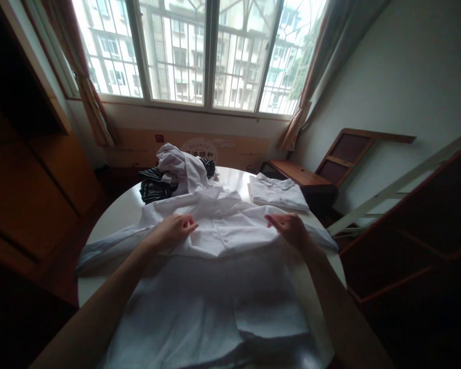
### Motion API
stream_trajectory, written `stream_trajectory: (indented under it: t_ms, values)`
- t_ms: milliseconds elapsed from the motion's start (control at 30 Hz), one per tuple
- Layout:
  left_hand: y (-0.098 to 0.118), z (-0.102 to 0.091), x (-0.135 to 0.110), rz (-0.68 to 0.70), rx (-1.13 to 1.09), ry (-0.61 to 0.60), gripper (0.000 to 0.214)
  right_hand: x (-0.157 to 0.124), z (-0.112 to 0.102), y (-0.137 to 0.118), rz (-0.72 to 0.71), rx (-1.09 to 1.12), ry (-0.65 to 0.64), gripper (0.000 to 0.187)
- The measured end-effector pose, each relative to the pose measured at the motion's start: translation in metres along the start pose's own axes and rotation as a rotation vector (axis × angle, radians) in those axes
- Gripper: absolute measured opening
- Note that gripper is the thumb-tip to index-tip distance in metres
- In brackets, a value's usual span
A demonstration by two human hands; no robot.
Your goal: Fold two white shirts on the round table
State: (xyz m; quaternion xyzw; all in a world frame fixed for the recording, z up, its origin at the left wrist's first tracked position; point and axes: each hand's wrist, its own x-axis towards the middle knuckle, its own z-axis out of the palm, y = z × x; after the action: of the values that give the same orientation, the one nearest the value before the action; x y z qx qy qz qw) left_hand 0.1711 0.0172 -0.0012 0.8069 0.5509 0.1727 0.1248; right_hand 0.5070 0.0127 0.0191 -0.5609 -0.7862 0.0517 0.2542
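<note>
A white long-sleeved shirt (218,294) is spread over the round table, its collar toward the window and its lower part toward me. Its sleeves reach out to the left and right edges. My left hand (175,228) is closed on the cloth at the left of the chest, fingers curled. On the other side of the button line, my right hand (289,228) pinches the cloth between thumb and fingers. Between my hands the front is lifted into a crosswise ridge with creases. The fingertips are partly hidden by the folds.
Behind the shirt, at left, a rumpled heap of white and black-striped clothes (182,166) lies on the white table (111,218). A folded white shirt (277,191) is at back right. A wooden chair (343,151) stands beyond; a dark panel (415,241) is at right.
</note>
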Motion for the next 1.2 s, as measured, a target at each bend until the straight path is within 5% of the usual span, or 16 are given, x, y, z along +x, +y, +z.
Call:
stream_trajectory:
  t_ms: [167, 300, 367, 467, 600, 667, 900, 1200]
  values:
    - [0.010, 0.012, -0.001, 0.160, -0.045, 0.055, 0.025, -0.002, 0.010, -0.010, 0.170, 0.090, -0.680, 0.036]
    - [0.035, 0.030, -0.006, 0.356, -0.127, 0.071, 0.040, -0.007, 0.007, -0.020, 0.133, 0.167, -0.847, 0.037]
    - [0.045, 0.039, -0.010, 0.406, -0.082, -0.048, 0.052, -0.005, 0.006, -0.027, 0.023, 0.255, -0.823, 0.037]
    - [0.052, 0.048, -0.016, 0.433, 0.010, -0.230, 0.054, 0.011, 0.013, -0.038, -0.168, 0.321, -0.605, 0.032]
    - [0.052, 0.053, -0.019, 0.460, 0.052, -0.252, 0.050, 0.056, 0.038, -0.047, -0.355, 0.168, -0.223, 0.016]
    - [0.050, 0.055, -0.019, 0.464, 0.058, -0.238, 0.050, 0.081, 0.052, -0.050, -0.420, 0.111, -0.142, 0.017]
    - [0.047, 0.061, -0.018, 0.469, 0.065, -0.205, 0.051, 0.127, 0.087, -0.060, -0.438, -0.172, -0.241, 0.016]
    - [0.048, 0.060, -0.019, 0.449, 0.050, -0.217, 0.052, 0.137, 0.086, -0.064, -0.338, -0.329, -0.313, 0.019]
